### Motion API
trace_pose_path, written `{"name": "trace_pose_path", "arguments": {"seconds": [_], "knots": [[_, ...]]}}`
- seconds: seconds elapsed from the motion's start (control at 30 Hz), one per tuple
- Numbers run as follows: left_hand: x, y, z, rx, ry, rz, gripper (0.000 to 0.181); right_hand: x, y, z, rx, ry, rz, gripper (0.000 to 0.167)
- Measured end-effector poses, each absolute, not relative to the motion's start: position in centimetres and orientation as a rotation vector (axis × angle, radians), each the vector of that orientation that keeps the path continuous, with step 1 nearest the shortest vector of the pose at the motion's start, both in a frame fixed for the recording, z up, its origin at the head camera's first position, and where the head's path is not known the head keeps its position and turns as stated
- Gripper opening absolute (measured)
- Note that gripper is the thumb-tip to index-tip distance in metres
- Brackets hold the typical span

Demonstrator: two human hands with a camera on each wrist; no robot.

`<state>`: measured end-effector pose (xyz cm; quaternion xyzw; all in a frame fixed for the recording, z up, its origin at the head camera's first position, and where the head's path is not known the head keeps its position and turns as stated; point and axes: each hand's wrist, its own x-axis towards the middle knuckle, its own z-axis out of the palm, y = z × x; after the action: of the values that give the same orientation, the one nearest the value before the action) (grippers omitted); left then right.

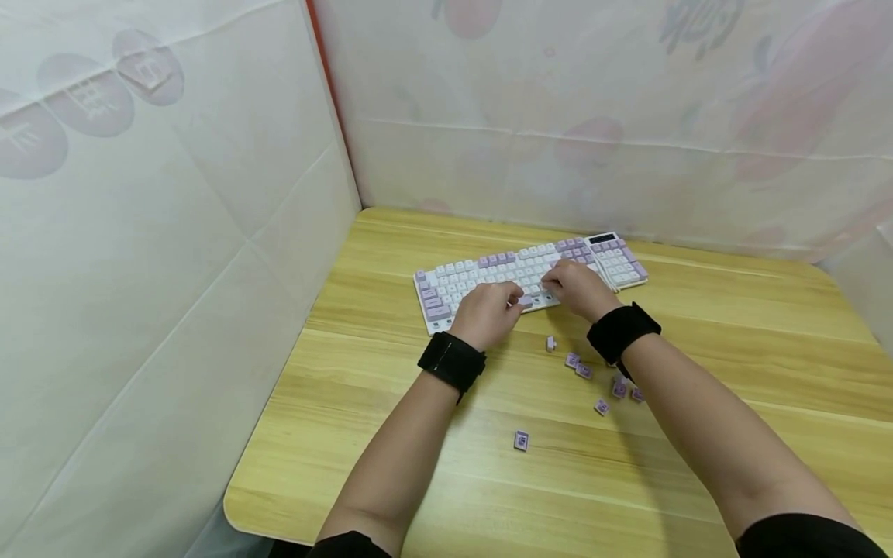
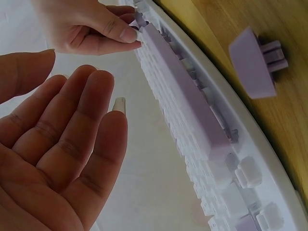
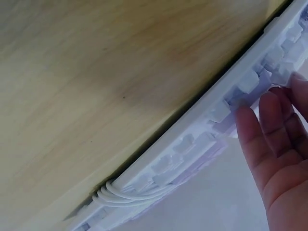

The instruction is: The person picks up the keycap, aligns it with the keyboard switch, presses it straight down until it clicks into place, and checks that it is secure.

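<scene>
A white and lilac keyboard (image 1: 460, 277) lies at the table's back, several bottom-row switches (image 2: 248, 172) uncovered. My left hand (image 1: 486, 314) is over its front edge; in the left wrist view the fingers (image 2: 98, 139) are loosely bent, the palm holding nothing. A long lilac space bar (image 2: 187, 94) is seated beside it. My right hand (image 1: 579, 288) is at the front row right of the space bar, thumb and fingers appearing to pinch a small lilac keycap (image 2: 140, 20), mostly covered. In the right wrist view its fingers (image 3: 272, 120) touch the key row.
Several loose lilac keycaps (image 1: 572, 359) lie on the wooden table (image 1: 363, 434) in front of the keyboard, one keycap (image 1: 521, 441) nearer me. A white cable (image 3: 127, 196) wraps the keyboard's right part. Printed cloth walls (image 1: 488, 170) stand behind and at the left.
</scene>
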<state>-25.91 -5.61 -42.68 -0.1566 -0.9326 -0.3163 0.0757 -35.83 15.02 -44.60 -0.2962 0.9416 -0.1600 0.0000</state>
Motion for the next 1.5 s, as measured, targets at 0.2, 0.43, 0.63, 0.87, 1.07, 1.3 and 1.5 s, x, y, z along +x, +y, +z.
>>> {"name": "trace_pose_path", "arguments": {"seconds": [0.2, 0.43, 0.63, 0.87, 1.07, 1.3, 1.5], "knots": [[-26.0, -5.5, -42.7, -0.466, -2.801, -0.958, 0.021, -35.8, 15.4, -44.6, -1.087, 2.965, -0.359, 0.013], [-25.9, -5.4, -42.7, -0.464, -2.811, -0.970, 0.021, -36.0, 16.3, -45.6, -1.340, 3.017, -0.219, 0.011], [-26.0, -5.3, -42.7, -0.469, -2.816, -0.975, 0.021, -36.1, 16.6, -46.4, -1.503, 3.073, -0.186, 0.011], [-26.1, -5.3, -42.8, -0.469, -2.831, -0.967, 0.021, -35.7, 16.7, -46.9, -1.682, 3.145, 0.038, 0.020], [-26.0, -5.2, -42.9, -0.477, -2.824, -0.954, 0.021, -35.2, 16.8, -46.8, -1.667, 3.115, -0.045, 0.019], [-26.0, -5.5, -43.1, -0.466, -2.821, -0.945, 0.021, -34.8, 16.5, -46.5, -1.660, 3.054, -0.156, 0.008], [-25.9, -5.9, -43.2, -0.449, -2.841, -0.974, 0.021, -34.2, 16.0, -46.9, -1.604, 3.049, -0.200, 0.012]]}}
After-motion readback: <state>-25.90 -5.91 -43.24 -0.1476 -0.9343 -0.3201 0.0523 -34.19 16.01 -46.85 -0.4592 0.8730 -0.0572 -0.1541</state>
